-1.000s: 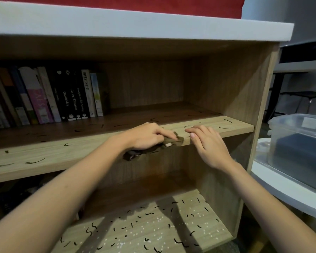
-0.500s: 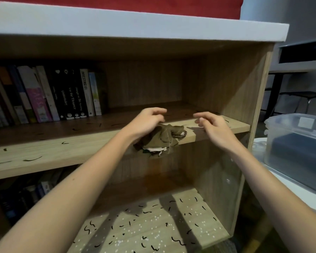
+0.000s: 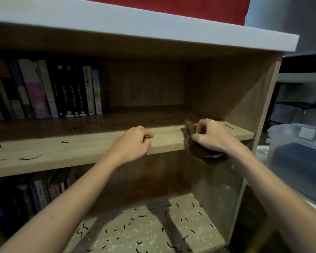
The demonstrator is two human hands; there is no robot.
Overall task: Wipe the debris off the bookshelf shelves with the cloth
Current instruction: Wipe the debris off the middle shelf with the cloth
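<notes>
Fingers of your right hand [image 3: 211, 137] clutch the cloth [image 3: 199, 152]; your left hand [image 3: 133, 143] curls empty. Sweeping debris [image 3: 155, 121] off the near edge would litter the lower shelf [image 3: 150, 234].

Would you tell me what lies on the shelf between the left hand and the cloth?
Head view: only bare shelf wood lies between the left hand and the cloth the right hand grips.

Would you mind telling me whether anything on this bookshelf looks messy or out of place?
Dark curly debris litters the upper shelf, and more, plus white specks, covers the lower shelf. The cloth, gripped by the right hand, droops over the upper shelf's front edge.
</notes>
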